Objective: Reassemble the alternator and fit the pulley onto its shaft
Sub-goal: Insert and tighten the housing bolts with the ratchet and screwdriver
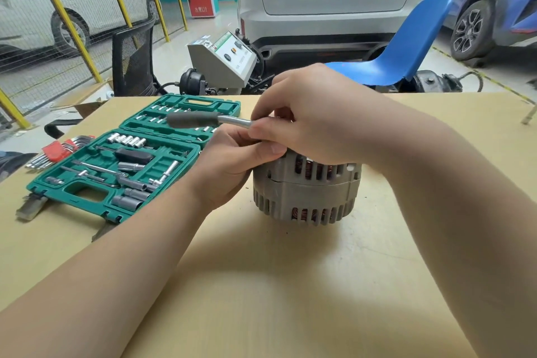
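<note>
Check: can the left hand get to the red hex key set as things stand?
Probably not right away: the left hand grips the ratchet at the alternator, and the open socket case lies between it and the hex key set.

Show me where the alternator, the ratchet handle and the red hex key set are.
alternator (305, 192): head view, on the grey slotted housing's side.
ratchet handle (191, 120): head view, on its grey foam grip.
red hex key set (56, 150): head view, on the red holder.

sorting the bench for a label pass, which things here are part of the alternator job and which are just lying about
In the job:
- alternator, upright on the table
- wrench, held at the top of the alternator by the left hand and right hand

Lying about:
- open socket set
- hex keys
- blue chair
</note>
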`<state>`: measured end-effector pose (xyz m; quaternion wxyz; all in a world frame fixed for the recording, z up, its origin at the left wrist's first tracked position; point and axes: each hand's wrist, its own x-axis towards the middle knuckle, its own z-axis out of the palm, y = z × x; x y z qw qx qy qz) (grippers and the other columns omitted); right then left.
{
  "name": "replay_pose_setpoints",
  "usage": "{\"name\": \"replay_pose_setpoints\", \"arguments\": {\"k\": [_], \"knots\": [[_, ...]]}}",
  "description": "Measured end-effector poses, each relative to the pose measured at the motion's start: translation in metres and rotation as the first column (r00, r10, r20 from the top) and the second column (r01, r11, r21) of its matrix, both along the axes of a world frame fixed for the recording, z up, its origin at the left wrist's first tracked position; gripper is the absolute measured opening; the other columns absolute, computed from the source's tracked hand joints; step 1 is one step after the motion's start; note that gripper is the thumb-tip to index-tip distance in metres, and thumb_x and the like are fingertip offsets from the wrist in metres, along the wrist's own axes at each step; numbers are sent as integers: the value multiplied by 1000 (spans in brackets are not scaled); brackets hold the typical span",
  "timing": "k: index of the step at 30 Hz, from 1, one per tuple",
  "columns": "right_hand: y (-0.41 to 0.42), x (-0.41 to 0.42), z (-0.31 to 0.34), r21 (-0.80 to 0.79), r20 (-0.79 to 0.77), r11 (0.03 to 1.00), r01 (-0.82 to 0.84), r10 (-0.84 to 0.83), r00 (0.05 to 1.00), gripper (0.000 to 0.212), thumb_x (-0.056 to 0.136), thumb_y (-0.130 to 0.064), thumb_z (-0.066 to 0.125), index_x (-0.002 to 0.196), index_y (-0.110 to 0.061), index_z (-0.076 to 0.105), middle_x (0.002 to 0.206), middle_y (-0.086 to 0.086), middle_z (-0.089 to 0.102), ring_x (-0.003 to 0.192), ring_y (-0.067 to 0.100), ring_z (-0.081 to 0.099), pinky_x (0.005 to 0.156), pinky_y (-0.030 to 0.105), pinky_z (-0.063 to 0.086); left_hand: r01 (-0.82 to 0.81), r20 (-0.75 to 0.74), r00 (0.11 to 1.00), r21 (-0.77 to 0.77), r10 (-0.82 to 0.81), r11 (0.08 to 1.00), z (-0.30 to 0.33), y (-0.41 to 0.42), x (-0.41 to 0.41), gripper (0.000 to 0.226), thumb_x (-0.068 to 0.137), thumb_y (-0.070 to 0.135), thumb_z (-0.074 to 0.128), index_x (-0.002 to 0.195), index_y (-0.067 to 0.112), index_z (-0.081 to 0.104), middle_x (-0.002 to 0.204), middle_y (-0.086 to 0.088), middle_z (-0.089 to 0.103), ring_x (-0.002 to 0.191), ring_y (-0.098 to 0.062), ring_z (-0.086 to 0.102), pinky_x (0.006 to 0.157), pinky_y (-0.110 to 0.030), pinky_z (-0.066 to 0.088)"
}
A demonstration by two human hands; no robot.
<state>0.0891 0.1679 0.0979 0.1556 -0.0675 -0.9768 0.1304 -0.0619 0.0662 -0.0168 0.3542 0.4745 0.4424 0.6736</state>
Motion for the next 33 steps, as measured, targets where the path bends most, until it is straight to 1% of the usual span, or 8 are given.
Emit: {"name": "replay_pose_setpoints", "arguments": {"k": [5, 11, 16, 19, 22, 26, 29, 33], "knots": [[6, 5, 5, -60, 6, 996, -69, 69, 998, 16, 98, -42, 68, 108, -37, 79, 94, -7, 72, 90, 15, 66, 80, 39, 55, 38, 12, 999, -17, -37, 999, 0, 0, -2, 34, 76, 35, 95, 103, 16, 86, 102, -4, 81, 104, -19, 75, 93, -30, 58], [17, 21, 15, -142, 33, 977, -157, 163, 986, 20, 95, -23, 75, 104, -41, 79, 93, -22, 74, 90, 0, 69, 80, 25, 54, -66, -102, 993, -85, 58, 994, -8, 1, -10, 40, 95, 33, 79, 120, 3, 74, 118, -10, 73, 113, -22, 68, 109, -50, 52], [4, 8, 6, -37, 0, 996, -80, 80, 997, 14, 97, -40, 68, 106, -39, 79, 91, -13, 68, 88, 10, 64, 75, 29, 50, 21, -4, 1000, -25, -21, 999, -1, 1, -3, 35, 74, 40, 96, 102, 20, 86, 100, 0, 81, 101, -16, 75, 90, -28, 57], [-2, -1, -2, 35, -11, 999, 21, -21, 1000, 23, 97, -51, 62, 98, -35, 78, 92, -7, 66, 91, 17, 60, 75, 36, 51, -11, -8, 1000, 1, 11, 1000, -2, 2, -4, 28, 75, 30, 95, 97, 15, 86, 99, -5, 81, 100, -20, 76, 89, -29, 58], [2, 1, 0, 3, -14, 1000, 1, -1, 1000, 22, 98, -48, 63, 99, -34, 80, 90, -5, 71, 89, 15, 62, 77, 39, 54, 3, -33, 999, -6, -3, 1000, 0, 1, -3, 20, 83, 24, 88, 101, 15, 86, 101, -5, 80, 103, -21, 75, 91, -30, 58], [11, 12, 10, -95, 17, 988, -125, 127, 992, 15, 95, -30, 74, 105, -39, 79, 93, -13, 74, 87, 7, 67, 75, 27, 53, 34, -38, 999, -23, -35, 999, -3, 0, -7, 32, 86, 36, 88, 109, 15, 84, 107, -3, 79, 108, -20, 73, 94, -35, 58], [16, 22, 15, -129, 26, 981, -147, 151, 988, 19, 92, -24, 78, 102, -40, 79, 90, -23, 73, 82, -5, 67, 67, 11, 44, -85, -130, 989, -111, 71, 990, -6, 0, -9, 60, 89, 52, 82, 122, 3, 74, 123, -11, 73, 123, -29, 67, 107, -46, 54], [8, 16, 11, -55, 9, 995, -84, 85, 996, 15, 95, -38, 72, 107, -42, 79, 92, -17, 74, 90, 6, 67, 77, 29, 55, 9, -19, 1000, -47, -10, 999, -1, 0, -5, 28, 81, 34, 91, 101, 16, 86, 98, -1, 80, 99, -18, 74, 90, -32, 57]]}}
